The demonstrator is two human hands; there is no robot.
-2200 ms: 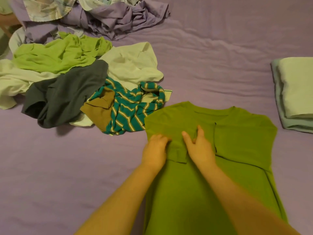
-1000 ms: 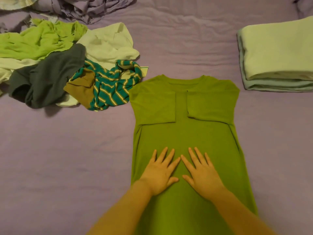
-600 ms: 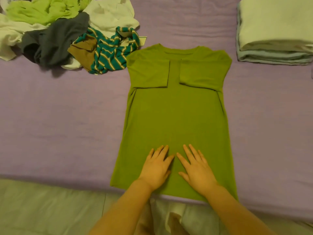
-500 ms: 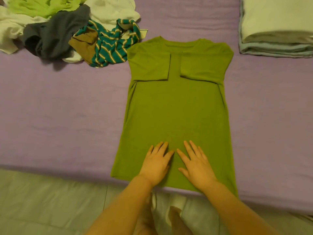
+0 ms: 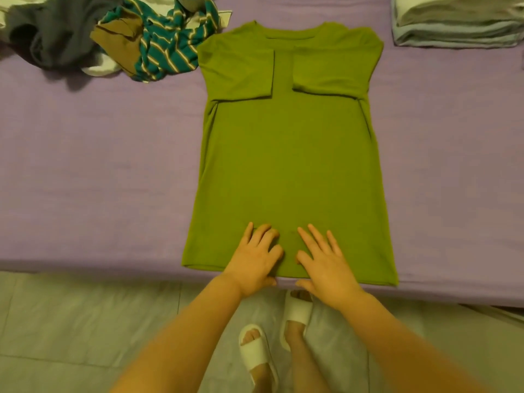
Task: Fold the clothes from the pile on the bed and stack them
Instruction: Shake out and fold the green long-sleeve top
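While the olive-green cotton T-shirt (image 5: 289, 171) lies flat on the purple bedsheet (image 5: 99, 180), sleeves folded in, its long axis runs away from the near hem, where the left hand (image 5: 255, 258) and right hand (image 5: 326, 265) press flat, fingers spread, equally near.

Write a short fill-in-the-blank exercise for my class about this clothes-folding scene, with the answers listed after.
1. Both hands press on the olive-green ____.
2. Both of its ____ are folded inward.
3. The left hand and right hand rest near its bottom ____.
4. The teal striped garment lies in the unfolded ____.

Answers: T-shirt; sleeves; hem; pile
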